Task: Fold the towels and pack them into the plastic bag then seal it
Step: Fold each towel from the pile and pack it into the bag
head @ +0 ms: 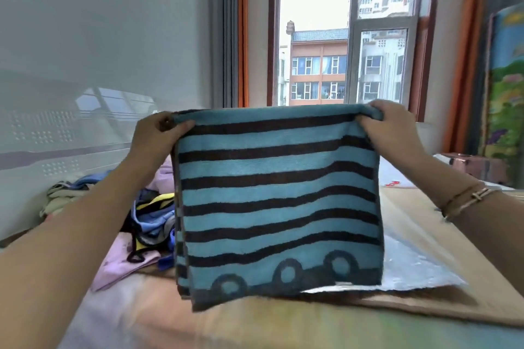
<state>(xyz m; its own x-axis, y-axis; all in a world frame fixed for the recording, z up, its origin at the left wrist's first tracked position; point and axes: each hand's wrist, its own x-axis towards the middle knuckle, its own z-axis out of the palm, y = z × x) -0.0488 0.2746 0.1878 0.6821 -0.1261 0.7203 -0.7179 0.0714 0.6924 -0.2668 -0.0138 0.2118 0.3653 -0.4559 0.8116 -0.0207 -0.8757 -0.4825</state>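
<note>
Blue towel [279, 193], dark, perhaps brown, stripes.

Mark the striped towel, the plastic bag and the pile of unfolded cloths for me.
striped towel [279, 195]: head view, middle of its hanging front face.
plastic bag [411, 266]: head view, bare clear sheet right of the towel.
pile of unfolded cloths [150, 215]: head view, blue and yellow cloth in the heap.

1. Striped towel [279, 195]: teal with dark brown wavy stripes, three ring motifs near the lower hem. Doubled over, hanging upright, top edge stretched level, bottom hem just above the bed.
2. Plastic bag [408, 266]: clear, lying flat behind and right of the towel.
3. Pile of other towels [147, 218]: lilac, blue, yellow, heaped unfolded at left.
</note>
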